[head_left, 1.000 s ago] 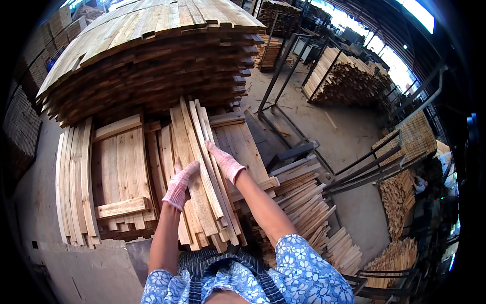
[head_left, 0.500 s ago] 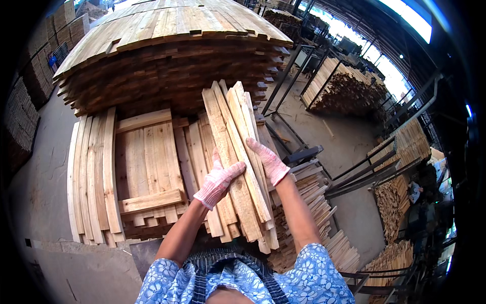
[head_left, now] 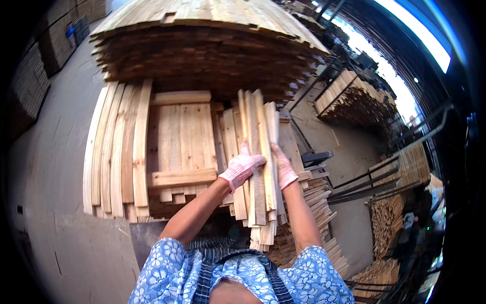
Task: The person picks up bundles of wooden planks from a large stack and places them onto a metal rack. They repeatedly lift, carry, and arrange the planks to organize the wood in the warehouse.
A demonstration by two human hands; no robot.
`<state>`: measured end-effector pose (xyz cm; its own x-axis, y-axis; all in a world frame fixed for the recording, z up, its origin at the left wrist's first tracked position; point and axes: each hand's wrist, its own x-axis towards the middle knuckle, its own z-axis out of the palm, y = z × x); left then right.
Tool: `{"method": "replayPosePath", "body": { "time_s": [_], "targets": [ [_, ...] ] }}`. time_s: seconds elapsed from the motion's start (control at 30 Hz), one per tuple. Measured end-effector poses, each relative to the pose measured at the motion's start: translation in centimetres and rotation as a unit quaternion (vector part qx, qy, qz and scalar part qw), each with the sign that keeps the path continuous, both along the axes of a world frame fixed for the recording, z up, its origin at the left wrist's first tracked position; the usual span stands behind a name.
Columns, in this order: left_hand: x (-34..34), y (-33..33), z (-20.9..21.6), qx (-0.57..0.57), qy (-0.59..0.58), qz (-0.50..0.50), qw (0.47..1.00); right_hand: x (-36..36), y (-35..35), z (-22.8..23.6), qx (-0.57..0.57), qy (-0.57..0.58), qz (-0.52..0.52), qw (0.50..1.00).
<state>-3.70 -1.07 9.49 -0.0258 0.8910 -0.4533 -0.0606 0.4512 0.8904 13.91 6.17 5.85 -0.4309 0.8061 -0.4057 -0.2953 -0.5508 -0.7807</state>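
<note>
Between my two hands is a bundle of several narrow wooden boards (head_left: 258, 195), standing partly on edge, with their long side running away from me. My left hand (head_left: 244, 168), in a pinkish knitted glove, grips the bundle's left side, thumb pointing forward. On the opposite side my right hand (head_left: 284, 167), gloved alike, presses against the boards; its fingers are partly hidden. Beneath and left of the bundle lie loose boards (head_left: 230, 137) on the wood pile. Next to them are flat boards with a crosspiece (head_left: 183, 177) at the near end and another crosspiece (head_left: 180, 98) farther off.
A tall stack of boards (head_left: 202, 55) rises just beyond. At the left of the pile lies a row of long boards (head_left: 116, 152). Loose sticks (head_left: 316, 207) lie to the right, beside dark metal bars (head_left: 362, 182). Another wood stack (head_left: 354, 99) stands at far right.
The bundle has swung from slanting to nearly straight ahead, and its boards are turned more on edge. Both hands moved with it. The whole view has shifted too.
</note>
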Motion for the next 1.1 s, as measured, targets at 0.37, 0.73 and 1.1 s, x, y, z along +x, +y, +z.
{"method": "replayPosePath", "body": {
  "time_s": [0.37,0.73,1.1],
  "targets": [
    [-9.0,-5.3,4.4,0.11,-0.181,0.16,0.964,-10.5,1.0,4.9,0.016,0.049,0.164,0.985],
    [-24.4,-15.2,3.6,0.055,0.122,0.239,0.962,-28.0,-3.5,4.8,0.27,-0.667,0.175,0.672],
    [-29.6,-18.7,2.8,-0.112,0.613,0.041,0.781,-24.0,1.9,1.5,0.359,-0.589,0.259,0.676]
  ]
}}
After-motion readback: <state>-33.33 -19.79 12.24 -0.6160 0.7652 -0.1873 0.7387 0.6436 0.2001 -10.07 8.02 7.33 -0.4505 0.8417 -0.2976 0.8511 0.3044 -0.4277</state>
